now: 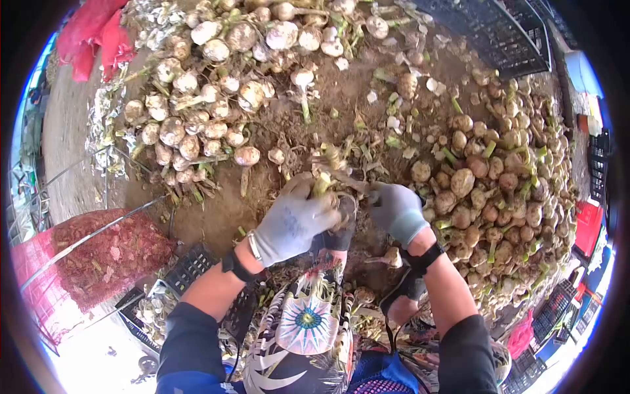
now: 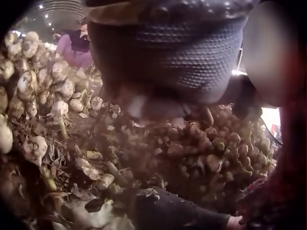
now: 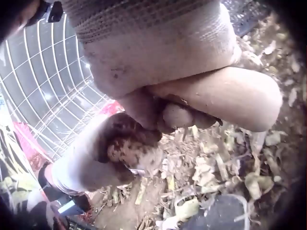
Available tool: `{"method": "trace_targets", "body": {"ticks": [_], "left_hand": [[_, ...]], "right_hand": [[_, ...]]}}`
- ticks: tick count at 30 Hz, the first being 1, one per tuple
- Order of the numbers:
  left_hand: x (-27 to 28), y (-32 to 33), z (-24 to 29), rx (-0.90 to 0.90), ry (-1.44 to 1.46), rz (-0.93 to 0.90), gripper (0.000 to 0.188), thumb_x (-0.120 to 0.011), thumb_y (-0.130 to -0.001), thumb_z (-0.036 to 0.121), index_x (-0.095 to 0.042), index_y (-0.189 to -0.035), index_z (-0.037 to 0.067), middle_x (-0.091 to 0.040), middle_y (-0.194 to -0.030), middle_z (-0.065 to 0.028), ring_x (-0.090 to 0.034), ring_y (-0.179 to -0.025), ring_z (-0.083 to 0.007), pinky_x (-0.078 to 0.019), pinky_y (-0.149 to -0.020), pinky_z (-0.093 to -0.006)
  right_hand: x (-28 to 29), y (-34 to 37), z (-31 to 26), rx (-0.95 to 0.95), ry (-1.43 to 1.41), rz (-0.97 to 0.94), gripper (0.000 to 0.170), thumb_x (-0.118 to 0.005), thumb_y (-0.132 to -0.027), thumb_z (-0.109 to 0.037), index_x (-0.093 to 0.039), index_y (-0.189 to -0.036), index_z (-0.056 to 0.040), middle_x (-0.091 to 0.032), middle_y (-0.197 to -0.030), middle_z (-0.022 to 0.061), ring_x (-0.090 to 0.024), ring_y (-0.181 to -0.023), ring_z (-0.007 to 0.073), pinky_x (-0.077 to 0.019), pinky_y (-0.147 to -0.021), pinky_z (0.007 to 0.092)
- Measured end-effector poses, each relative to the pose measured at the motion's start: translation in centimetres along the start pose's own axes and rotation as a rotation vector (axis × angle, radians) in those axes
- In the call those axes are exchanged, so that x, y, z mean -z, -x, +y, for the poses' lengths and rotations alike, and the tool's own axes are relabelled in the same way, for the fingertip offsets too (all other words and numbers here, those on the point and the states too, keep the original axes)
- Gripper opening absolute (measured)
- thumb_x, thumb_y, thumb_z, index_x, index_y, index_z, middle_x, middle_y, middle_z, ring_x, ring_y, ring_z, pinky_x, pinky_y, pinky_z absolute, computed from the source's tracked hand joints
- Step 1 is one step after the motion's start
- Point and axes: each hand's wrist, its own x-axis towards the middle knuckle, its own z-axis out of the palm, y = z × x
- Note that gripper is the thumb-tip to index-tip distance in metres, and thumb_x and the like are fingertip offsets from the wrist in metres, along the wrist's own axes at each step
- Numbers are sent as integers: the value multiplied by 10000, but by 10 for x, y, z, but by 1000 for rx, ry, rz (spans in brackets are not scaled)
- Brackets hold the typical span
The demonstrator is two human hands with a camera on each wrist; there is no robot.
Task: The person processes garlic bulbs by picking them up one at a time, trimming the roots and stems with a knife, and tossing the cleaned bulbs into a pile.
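My gloved left hand (image 1: pixel 295 220) grips a dirty garlic bulb (image 3: pixel 125 152) by curled fingers; its green-white stem (image 1: pixel 321 184) shows in the head view. Just right of it, my gloved right hand (image 1: pixel 396 210) is curled round a tool's smooth wooden handle (image 3: pixel 240 96), whose butt sticks out of the fist. A thin dark part between the hands may be its blade, but it is blurred. In the left wrist view the left glove (image 2: pixel 172 57) fills the top and hides the bulb. Both hands are above the dirt floor, between two garlic heaps.
Bulbs with long stems (image 1: pixel 190 131) lie at upper left, and a large heap of trimmed bulbs (image 1: pixel 485 190) at right. A red mesh sack (image 1: pixel 111 253) stands at left, a black crate (image 1: pixel 505 39) at upper right. Cut stems litter the soil. Another person (image 2: pixel 76 48) is in the background.
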Motion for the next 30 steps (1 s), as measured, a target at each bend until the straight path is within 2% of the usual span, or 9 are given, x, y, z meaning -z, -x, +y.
{"method": "trace_targets", "body": {"ticks": [4, 5, 6, 9, 10, 12, 17, 24, 30], "left_hand": [[2, -37, 19, 213, 314, 33, 340, -705, -746, 65, -681, -1073, 156, -646, -1168, -74, -609, -1108, -339, -540, -877, -407], [-26, -59, 67, -63, 1241, 159, 547, -705, -744, 43, -598, -1266, 166, -592, -1279, -142, -603, -1156, -339, -552, -852, -404], [-24, -66, 73, -57, 1241, 172, 547, -705, -744, 43, -598, -1266, 166, -592, -1279, -142, -603, -1156, -339, -552, -852, -404], [3, -94, 78, 65, 794, 103, 643, -723, -787, 64, -475, -1380, 91, -519, -1330, -208, -582, -1175, -349, -561, -846, -437], [-1, -82, 47, 50, 583, 504, 544, -690, -820, 42, -503, -1329, 83, -627, -1176, -163, -663, -1013, -244, -578, -731, -376], [-17, -19, -3, 725, 927, 729, 440, -681, -867, 35, -531, -1279, 73, -683, -830, -20, -653, -721, -88, -557, -652, -265], [-90, 62, -127, 1368, -198, 588, 509, -768, -760, 226, -570, -1179, 14, -643, -1096, -208, -665, -845, -416, -515, -823, -486], [-52, 30, -39, 919, 549, 421, 407, -671, -826, 0, -625, -1230, 5, -711, -1103, -95, -656, -982, -123, -531, -849, -294], [-36, 5, -9, 833, 1473, 476, 706, -722, -786, -15, -421, -1424, 1, -644, -1153, -60, -603, -1058, -129, -506, -917, -292]], "right_hand": [[-80, 23, 79, -128, -206, 143, 293, -784, -790, -275, -726, -1004, -83, -713, -797, 110, -687, -757, 275, -546, -724, 356], [-114, 18, 87, -43, -1047, 51, 261, -764, -828, -273, -725, -992, -75, -718, -819, 71, -682, -778, 231, -537, -738, 342], [-135, 22, 98, 14, -1878, -85, 236, -745, -866, -272, -724, -981, -66, -722, -841, 32, -677, -798, 188, -529, -753, 327], [-62, 57, 24, -368, -1958, 263, 158, -721, -898, -199, -723, -972, -59, -701, -851, -27, -649, -827, 125, -503, -727, 291], [-39, 44, 33, -207, -1390, 211, 145, -724, -881, -126, -721, -984, -22, -699, -829, -13, -636, -763, 116, -484, -673, 261], [-33, 35, 60, -257, -891, 282, 159, -677, -868, -16, -726, -1019, -3, -691, -812, 15, -606, -712, 81, -487, -642, 238], [-44, 17, 37, -226, -1120, 370, 181, -710, -867, -18, -731, -1045, 4, -699, -847, 21, -599, -651, 64, -469, -534, 211], [-45, -16, -33, -109, -1441, 78, 317, -729, -895, -139, -691, -1177, 0, -710, -947, 27, -655, -757, 94, -528, -675, 233], [-31, -17, -58, -12, -1195, 41, 355, -774, -866, -150, -683, -1179, -8, -699, -919, -1, -599, -792, 41, -497, -701, 214]]}}
